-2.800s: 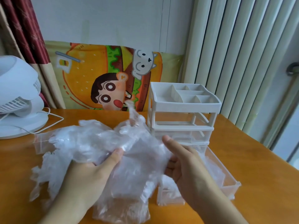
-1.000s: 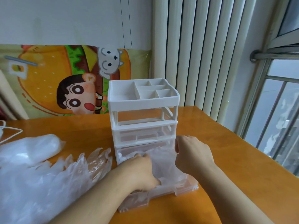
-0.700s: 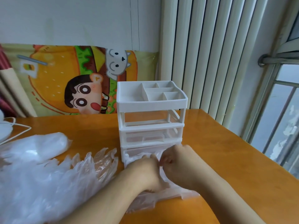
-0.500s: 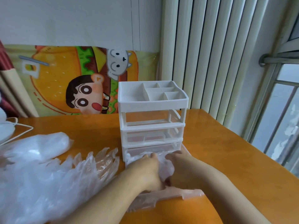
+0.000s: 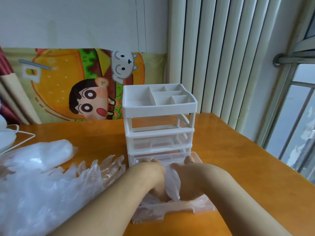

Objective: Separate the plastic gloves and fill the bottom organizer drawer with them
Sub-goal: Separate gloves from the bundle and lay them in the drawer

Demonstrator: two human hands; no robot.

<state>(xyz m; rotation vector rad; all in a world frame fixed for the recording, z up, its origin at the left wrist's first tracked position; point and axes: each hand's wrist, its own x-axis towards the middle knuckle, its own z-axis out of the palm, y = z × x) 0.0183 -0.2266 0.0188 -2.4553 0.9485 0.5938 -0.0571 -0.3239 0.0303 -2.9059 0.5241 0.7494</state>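
Observation:
A white three-tier organizer (image 5: 160,106) stands mid-table, its clear bottom drawer (image 5: 172,211) pulled out toward me. Crumpled clear plastic gloves (image 5: 172,183) fill that drawer. Both of my hands are inside it: my left hand (image 5: 150,176) presses the gloves down on the left side, and my right hand (image 5: 190,178) presses on the right. The fingertips of both reach the organizer's frame. A big loose pile of plastic gloves (image 5: 51,189) lies on the table at left.
A clear bag of packed gloves (image 5: 40,154) lies behind the loose pile. The middle drawer (image 5: 160,143) is closed and the top slot has no drawer. A white fan base with its cord (image 5: 6,138) sits far left. A window is on the right.
Earlier I held a bunch of gloves above the table. They have gone into the drawer, and my hands have moved from its middle to pressing flat, farther in toward the organizer.

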